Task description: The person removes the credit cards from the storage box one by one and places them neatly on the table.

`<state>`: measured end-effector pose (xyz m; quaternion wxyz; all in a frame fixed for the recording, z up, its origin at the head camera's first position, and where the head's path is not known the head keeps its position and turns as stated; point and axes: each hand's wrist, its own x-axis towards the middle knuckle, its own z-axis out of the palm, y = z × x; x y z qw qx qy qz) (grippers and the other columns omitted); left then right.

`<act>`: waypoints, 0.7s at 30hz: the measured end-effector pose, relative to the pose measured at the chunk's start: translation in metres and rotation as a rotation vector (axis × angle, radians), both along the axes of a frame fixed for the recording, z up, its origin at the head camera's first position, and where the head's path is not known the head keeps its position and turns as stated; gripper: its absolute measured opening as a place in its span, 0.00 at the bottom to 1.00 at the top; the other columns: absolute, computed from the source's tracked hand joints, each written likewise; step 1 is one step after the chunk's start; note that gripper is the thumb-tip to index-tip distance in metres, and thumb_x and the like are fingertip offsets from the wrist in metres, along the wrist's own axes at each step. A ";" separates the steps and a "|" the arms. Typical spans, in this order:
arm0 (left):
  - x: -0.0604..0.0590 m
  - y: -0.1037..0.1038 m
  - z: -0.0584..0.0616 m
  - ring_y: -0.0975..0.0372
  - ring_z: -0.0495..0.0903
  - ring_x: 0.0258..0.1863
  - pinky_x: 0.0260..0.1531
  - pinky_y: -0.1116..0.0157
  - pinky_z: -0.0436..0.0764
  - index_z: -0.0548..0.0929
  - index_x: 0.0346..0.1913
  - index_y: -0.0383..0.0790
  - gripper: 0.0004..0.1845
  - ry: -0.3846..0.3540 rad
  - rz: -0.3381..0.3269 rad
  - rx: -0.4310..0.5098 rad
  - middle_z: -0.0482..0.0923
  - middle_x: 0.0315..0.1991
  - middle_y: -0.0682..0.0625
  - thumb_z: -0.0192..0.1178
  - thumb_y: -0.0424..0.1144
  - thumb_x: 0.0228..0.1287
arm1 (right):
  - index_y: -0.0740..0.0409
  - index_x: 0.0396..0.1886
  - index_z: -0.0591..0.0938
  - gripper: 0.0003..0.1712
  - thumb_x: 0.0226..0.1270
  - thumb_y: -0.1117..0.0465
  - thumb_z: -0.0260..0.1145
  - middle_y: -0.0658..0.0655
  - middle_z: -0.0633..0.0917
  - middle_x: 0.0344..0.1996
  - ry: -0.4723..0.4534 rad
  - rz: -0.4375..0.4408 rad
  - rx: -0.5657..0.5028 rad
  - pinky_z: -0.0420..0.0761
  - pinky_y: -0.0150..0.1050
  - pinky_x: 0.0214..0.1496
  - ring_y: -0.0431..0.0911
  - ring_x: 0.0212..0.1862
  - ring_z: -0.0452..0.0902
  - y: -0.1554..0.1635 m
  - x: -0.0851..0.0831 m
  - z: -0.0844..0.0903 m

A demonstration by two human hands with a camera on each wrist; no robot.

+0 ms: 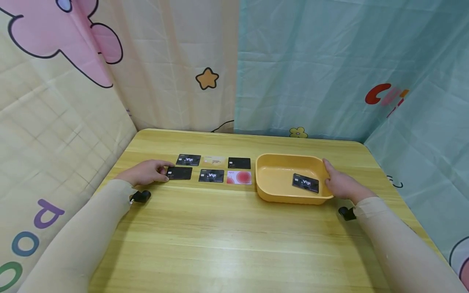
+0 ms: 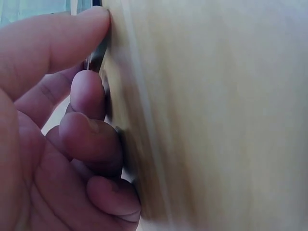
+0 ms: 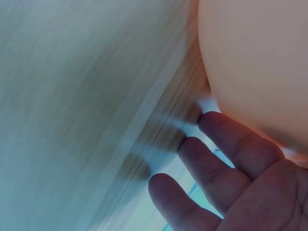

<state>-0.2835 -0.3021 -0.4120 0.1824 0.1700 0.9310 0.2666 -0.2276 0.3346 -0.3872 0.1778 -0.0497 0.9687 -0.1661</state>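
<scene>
My left hand (image 1: 146, 171) is at the left end of the front row of cards, its thumb and forefinger pinching the left edge of a black VIP card (image 1: 180, 173). In the left wrist view, the thumb (image 2: 72, 36) and fingertips lie close along the wood, with the dark card edge between them. On the other side, my right hand (image 1: 342, 184) holds the right wall of a yellow plastic tray (image 1: 269, 196). Its fingers (image 3: 211, 173) show beneath the tray's outer wall in the right wrist view. Inside the tray lies a black Vip card (image 1: 305, 183).
Behind the pinched card lies a Vip card (image 1: 188, 160), then a gold card (image 1: 214, 161) and a black card (image 1: 239, 163). Another Vip card (image 1: 211, 176) and a pink-red card (image 1: 239, 177) continue the front row. Curtains (image 1: 311, 61) surround the wooden table (image 1: 220, 236).
</scene>
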 end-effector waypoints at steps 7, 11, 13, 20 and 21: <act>0.001 0.002 0.001 0.59 0.72 0.34 0.40 0.60 0.69 0.75 0.73 0.35 0.32 -0.012 0.017 0.002 0.74 0.36 0.50 0.69 0.41 0.70 | 0.70 0.83 0.31 0.43 0.82 0.64 0.44 0.85 0.60 0.74 -0.006 -0.004 -0.001 0.77 0.54 0.54 0.63 0.52 0.78 -0.002 0.002 0.003; 0.002 0.003 0.002 0.58 0.72 0.34 0.40 0.60 0.69 0.74 0.74 0.35 0.32 -0.019 0.022 -0.001 0.74 0.35 0.49 0.69 0.41 0.70 | 0.71 0.83 0.32 0.43 0.82 0.64 0.43 0.85 0.60 0.74 0.007 0.004 -0.001 0.76 0.57 0.57 0.64 0.55 0.77 -0.003 0.003 0.004; 0.001 0.003 0.001 0.58 0.72 0.35 0.40 0.60 0.70 0.74 0.74 0.37 0.32 -0.018 0.029 -0.012 0.74 0.35 0.49 0.69 0.41 0.70 | 0.71 0.83 0.32 0.43 0.82 0.64 0.44 0.85 0.60 0.74 0.008 0.005 0.000 0.76 0.57 0.58 0.64 0.55 0.77 -0.003 0.003 0.004; 0.000 0.001 -0.002 0.57 0.73 0.36 0.41 0.60 0.70 0.75 0.74 0.40 0.32 -0.015 0.045 -0.013 0.75 0.36 0.49 0.69 0.42 0.69 | 0.71 0.83 0.33 0.43 0.82 0.65 0.44 0.86 0.60 0.74 0.011 0.011 0.000 0.76 0.57 0.57 0.64 0.54 0.77 -0.002 0.003 0.003; 0.000 0.001 -0.002 0.57 0.73 0.36 0.40 0.60 0.70 0.76 0.73 0.40 0.31 -0.015 0.048 -0.009 0.75 0.37 0.49 0.70 0.43 0.70 | 0.72 0.83 0.33 0.43 0.82 0.65 0.44 0.85 0.60 0.74 0.013 0.011 0.000 0.76 0.56 0.56 0.64 0.54 0.78 -0.003 0.003 0.003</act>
